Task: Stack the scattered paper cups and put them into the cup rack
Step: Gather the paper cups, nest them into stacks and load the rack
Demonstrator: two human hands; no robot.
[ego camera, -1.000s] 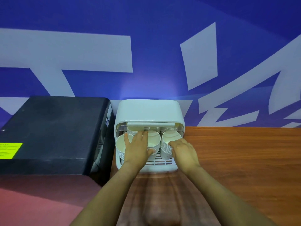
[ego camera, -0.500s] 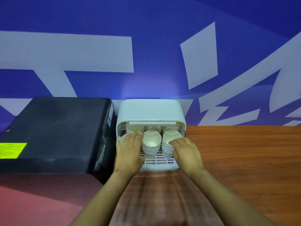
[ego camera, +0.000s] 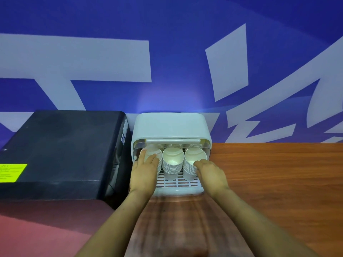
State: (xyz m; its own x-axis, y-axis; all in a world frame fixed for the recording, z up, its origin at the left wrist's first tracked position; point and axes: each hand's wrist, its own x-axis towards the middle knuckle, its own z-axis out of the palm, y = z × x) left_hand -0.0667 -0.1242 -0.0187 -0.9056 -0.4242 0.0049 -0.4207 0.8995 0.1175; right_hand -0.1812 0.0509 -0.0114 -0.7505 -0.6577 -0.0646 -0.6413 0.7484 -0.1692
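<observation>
White plastic forms the boxy, round-cornered cup rack [ego camera: 170,127], which stands at the back of the reddish-brown wooden worktop [ego camera: 274,179] against a blue wall with large pale lettering [ego camera: 111,58]; the strokes are cropped and cannot be read as words. Three stacks of white paper cups lie inside on the slotted floor, mouths facing outward. The left hand [ego camera: 143,173] rests on the left stack of cups [ego camera: 153,154], its fingers nearly straight and laid over the rim. The right hand [ego camera: 210,173] holds the right stack of cups [ego camera: 193,160], its fingers curled against the side and rim. The middle stack of cups [ego camera: 173,162] sits between them, untouched. Just left of the rack stands a black box-shaped machine [ego camera: 61,149] bearing a yellow-green label [ego camera: 12,172] whose print is too small to read.
</observation>
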